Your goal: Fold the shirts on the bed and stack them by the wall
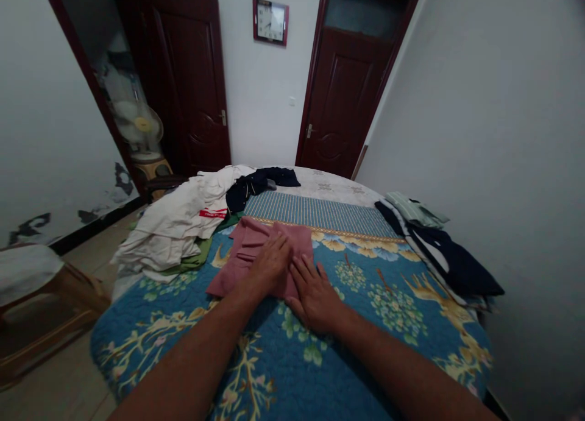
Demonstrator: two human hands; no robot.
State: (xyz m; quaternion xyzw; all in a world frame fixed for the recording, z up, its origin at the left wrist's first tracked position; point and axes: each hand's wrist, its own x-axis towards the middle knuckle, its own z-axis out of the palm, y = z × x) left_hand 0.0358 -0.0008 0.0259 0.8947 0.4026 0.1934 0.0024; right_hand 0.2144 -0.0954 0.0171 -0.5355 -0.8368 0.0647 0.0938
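A pink garment (244, 250), partly folded and creased on its left side, lies on the blue flowered bed cover (292, 372). My left hand (273, 259) rests on the middle of the cloth, fingers stretched forward and close together. Beside it, my right hand (315, 293) presses flat on the garment's right edge with its fingers spread. The two hands nearly meet at the fingertips. Parts of the pink cloth are hidden under them, and neither hand is wrapped around anything.
White clothes (178, 220) lie heaped at the left, with a dark navy garment (256, 186) behind them. Folded clothes (439, 250) are stacked at the right edge, near the wall. A wooden stool (55, 323) stands at the left, and a fan (141, 125) is in the doorway.
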